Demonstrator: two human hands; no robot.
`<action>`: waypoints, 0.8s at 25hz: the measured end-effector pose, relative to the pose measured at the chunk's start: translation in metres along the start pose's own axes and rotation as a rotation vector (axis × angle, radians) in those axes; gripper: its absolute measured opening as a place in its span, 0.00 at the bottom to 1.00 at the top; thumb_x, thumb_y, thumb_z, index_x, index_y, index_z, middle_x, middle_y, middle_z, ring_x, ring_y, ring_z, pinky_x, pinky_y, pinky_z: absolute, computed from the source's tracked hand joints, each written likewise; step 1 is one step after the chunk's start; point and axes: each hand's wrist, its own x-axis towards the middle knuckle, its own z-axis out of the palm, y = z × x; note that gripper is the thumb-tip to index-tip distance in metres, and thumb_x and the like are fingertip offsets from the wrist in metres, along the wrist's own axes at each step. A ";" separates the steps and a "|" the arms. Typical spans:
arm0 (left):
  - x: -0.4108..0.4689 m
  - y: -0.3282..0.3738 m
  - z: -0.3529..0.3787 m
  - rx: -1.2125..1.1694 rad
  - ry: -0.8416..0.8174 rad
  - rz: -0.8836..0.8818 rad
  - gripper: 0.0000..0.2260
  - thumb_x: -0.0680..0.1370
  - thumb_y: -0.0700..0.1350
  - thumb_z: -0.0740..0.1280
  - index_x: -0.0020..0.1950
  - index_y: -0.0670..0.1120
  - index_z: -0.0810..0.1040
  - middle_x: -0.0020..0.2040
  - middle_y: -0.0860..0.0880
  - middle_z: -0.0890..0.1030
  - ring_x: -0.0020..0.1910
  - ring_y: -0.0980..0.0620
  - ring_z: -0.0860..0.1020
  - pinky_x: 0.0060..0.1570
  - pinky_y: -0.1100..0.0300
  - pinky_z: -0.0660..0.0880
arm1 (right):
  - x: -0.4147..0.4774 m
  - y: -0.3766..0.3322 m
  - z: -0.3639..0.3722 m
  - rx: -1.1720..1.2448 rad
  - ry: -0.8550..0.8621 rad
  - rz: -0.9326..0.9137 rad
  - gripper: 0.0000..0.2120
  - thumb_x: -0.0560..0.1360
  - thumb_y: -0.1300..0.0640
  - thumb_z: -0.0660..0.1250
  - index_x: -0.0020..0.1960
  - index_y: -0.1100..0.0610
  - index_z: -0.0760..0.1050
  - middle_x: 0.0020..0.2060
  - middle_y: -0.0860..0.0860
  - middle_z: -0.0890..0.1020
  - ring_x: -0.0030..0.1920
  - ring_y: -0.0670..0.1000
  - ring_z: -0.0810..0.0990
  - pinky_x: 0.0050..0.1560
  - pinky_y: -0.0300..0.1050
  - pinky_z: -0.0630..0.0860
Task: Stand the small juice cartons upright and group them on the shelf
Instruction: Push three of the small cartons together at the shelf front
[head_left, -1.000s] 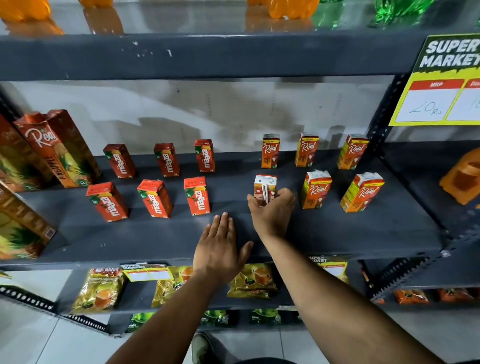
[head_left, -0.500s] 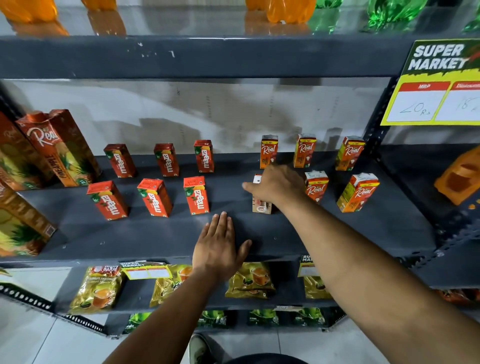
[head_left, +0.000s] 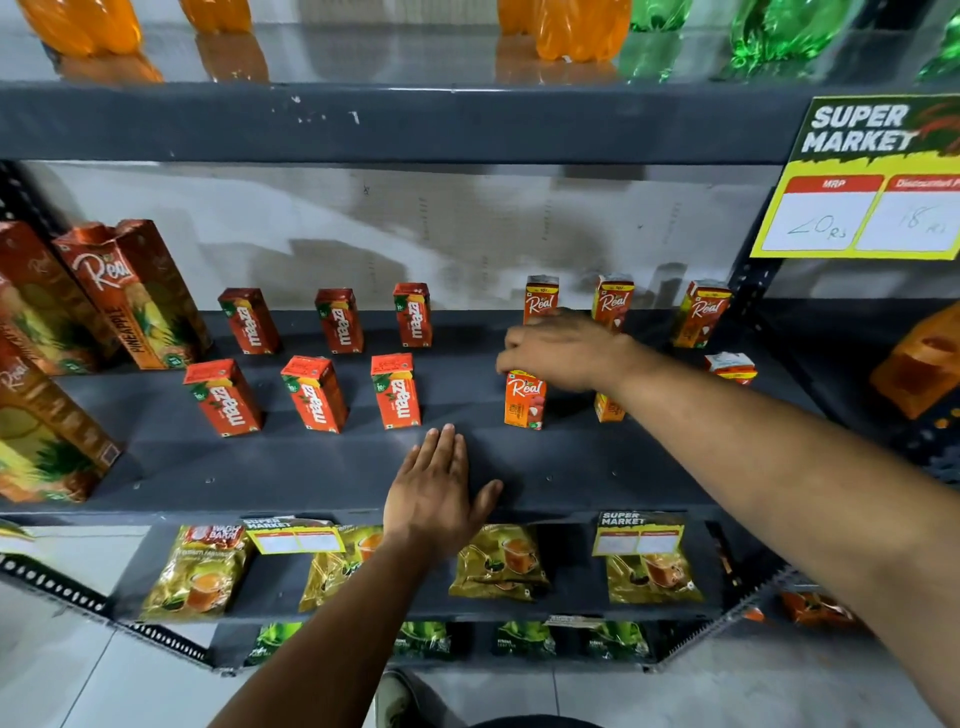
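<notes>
Dark grey metal shelf (head_left: 571, 467) against a pale, stained wall, seen from above by the head camera. On the left half, six small red Maaza cartons (head_left: 396, 391) upright in two rows of three. Further left, tall Real cartons (head_left: 132, 293), one marked PINEAPPLE. On the right half, small orange Real cartons: three upright along the back (head_left: 704, 314), and a front row with one upright carton (head_left: 524, 397) under the right hand (head_left: 561, 351), a second (head_left: 608, 408) mostly hidden behind the forearm, a third (head_left: 730, 366) visible only at its top. Right hand palm down, fingers curved over the top of the front carton and touching it; whether clamped on it cannot be told. Left hand (head_left: 436, 493) flat and open on the bare front edge of the shelf, fingers together, thumb out, gripping nothing. Top right, a yellow tag (head_left: 862, 176) reading SUPER MARKET, MRP, with handwritten 20 Rs and 18 Rs. Above, orange bottles (head_left: 566, 26) and green bottles (head_left: 779, 28). Below, gold tea pouches (head_left: 197, 571), one labelled Wagh Bakri, and two smaller SUPER MARKET tags (head_left: 640, 532).
</notes>
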 end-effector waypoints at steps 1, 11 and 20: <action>0.000 0.000 0.001 -0.011 0.006 0.000 0.41 0.74 0.68 0.37 0.77 0.41 0.50 0.79 0.44 0.49 0.78 0.47 0.46 0.75 0.52 0.46 | -0.004 -0.001 0.003 -0.010 0.024 -0.010 0.20 0.74 0.59 0.67 0.65 0.48 0.71 0.58 0.54 0.76 0.58 0.58 0.75 0.52 0.55 0.76; 0.028 0.015 -0.018 -0.646 0.036 -0.124 0.39 0.70 0.60 0.72 0.74 0.46 0.60 0.70 0.47 0.69 0.69 0.46 0.68 0.66 0.47 0.69 | -0.145 0.064 0.064 1.061 0.932 0.961 0.31 0.69 0.74 0.64 0.71 0.60 0.65 0.65 0.54 0.73 0.65 0.52 0.72 0.62 0.32 0.67; 0.116 0.046 -0.033 -0.865 -0.212 -0.111 0.26 0.68 0.46 0.78 0.63 0.47 0.72 0.54 0.51 0.77 0.56 0.52 0.74 0.55 0.58 0.68 | -0.153 0.067 0.161 1.362 0.264 1.014 0.20 0.67 0.65 0.77 0.57 0.58 0.77 0.50 0.51 0.83 0.51 0.49 0.81 0.64 0.58 0.73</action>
